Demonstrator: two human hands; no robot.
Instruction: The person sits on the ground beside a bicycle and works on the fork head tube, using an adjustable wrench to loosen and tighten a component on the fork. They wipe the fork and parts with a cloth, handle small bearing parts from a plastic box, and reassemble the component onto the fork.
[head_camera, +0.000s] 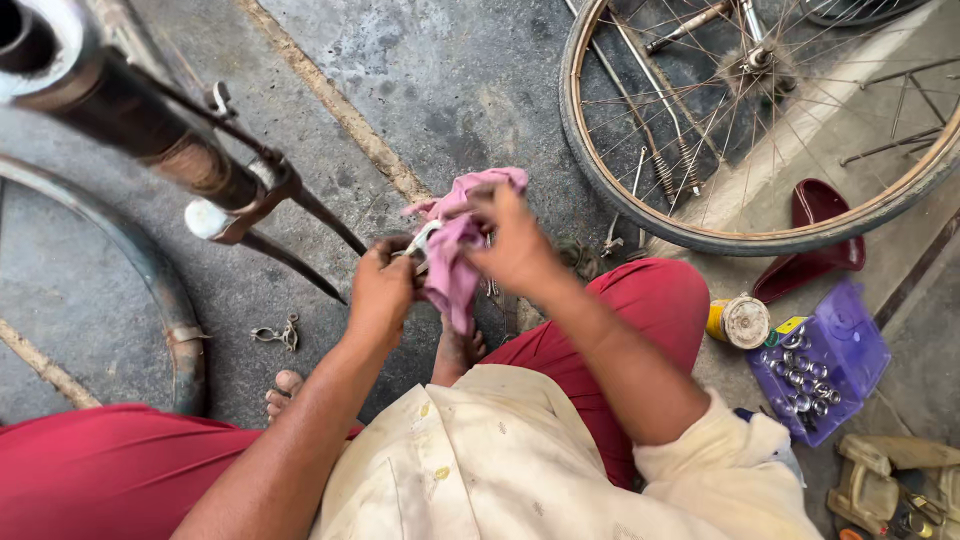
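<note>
The left hand (381, 285) is closed around a small metal part (421, 243), pinching it at the fingertips, while the right hand (515, 240) grips a pink rag (452, 255) bunched over that part, so the two hands meet around it. Just below the grip, bare toes show between red trousers. Left of it stands a bicycle fork (250, 205); down right sit a small tin (740, 321) and a purple tray (850, 350) of bearings, with a wheel (700, 235) above.
</note>
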